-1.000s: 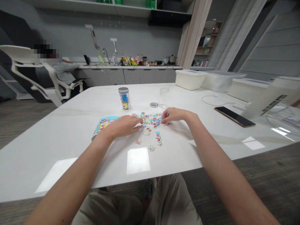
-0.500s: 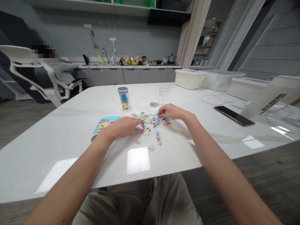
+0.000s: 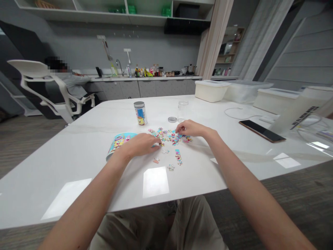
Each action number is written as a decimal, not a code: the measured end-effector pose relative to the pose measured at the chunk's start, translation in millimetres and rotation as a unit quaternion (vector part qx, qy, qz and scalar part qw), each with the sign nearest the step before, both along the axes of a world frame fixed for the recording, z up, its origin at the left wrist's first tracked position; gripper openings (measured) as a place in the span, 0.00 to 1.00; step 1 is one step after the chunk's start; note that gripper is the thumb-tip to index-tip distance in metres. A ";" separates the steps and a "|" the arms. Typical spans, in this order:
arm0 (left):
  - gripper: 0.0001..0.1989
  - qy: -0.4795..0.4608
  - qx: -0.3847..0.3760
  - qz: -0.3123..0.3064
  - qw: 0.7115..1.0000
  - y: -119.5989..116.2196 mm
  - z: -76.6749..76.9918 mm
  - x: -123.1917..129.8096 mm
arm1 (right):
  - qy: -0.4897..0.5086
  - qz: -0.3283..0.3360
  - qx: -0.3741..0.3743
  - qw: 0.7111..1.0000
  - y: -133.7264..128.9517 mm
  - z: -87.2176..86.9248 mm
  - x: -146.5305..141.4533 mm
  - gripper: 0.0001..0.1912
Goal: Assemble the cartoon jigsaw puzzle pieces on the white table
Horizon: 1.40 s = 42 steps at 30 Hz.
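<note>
A loose heap of small colourful jigsaw puzzle pieces (image 3: 170, 137) lies in the middle of the white table. At its left edge my left hand (image 3: 144, 144) has thumb and forefinger closed about a yellowish puzzle piece (image 3: 162, 144). My right hand (image 3: 189, 128) bends over the heap's far right side, fingertips pinched among the pieces; what they grip is mostly hidden. Nearer me are a short joined strip of pieces (image 3: 178, 157), a pale piece (image 3: 165, 151), a pinkish piece (image 3: 156, 160) and a small whitish cluster (image 3: 171, 167). Partly under my left forearm lies a curled cartoon picture sheet (image 3: 118, 141).
Behind the heap stand a cartoon-printed can (image 3: 141, 114), a clear jar (image 3: 183, 111) and a metal lid (image 3: 172, 119). At right lie a phone (image 3: 262, 131), a white cable (image 3: 234, 114) and storage boxes (image 3: 212, 91). A person sits in a white chair (image 3: 39, 83) at far left.
My left thumb and forefinger have come together, and the yellowish piece has shifted slightly toward them. My right hand stays over the heap. The view has tilted up a little.
</note>
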<state>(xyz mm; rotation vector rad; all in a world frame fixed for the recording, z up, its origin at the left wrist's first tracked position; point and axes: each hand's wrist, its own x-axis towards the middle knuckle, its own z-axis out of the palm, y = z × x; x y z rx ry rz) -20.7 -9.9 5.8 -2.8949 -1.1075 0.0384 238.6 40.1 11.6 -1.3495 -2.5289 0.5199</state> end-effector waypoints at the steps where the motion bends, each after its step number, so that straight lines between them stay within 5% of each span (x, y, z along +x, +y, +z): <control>1: 0.13 0.008 0.013 0.001 1.000 -1.3 0.9 0.5 | 0.014 0.004 -0.005 1.000 -1.0 0.6 -1.7 0.15; 10: 0.15 -0.009 0.101 0.041 0.994 -21.3 5.0 27.5 | 0.163 0.078 -0.098 0.979 -9.9 2.7 -20.8 0.11; 18: 0.13 -0.058 0.100 0.046 0.992 -18.6 -0.5 36.1 | 0.263 0.146 -0.225 0.927 -13.3 -2.2 -25.2 0.12; 42: 0.12 -0.114 0.065 0.007 0.991 -12.6 -0.4 26.1 | 0.233 0.121 -0.198 0.945 -20.9 6.5 -28.7 0.07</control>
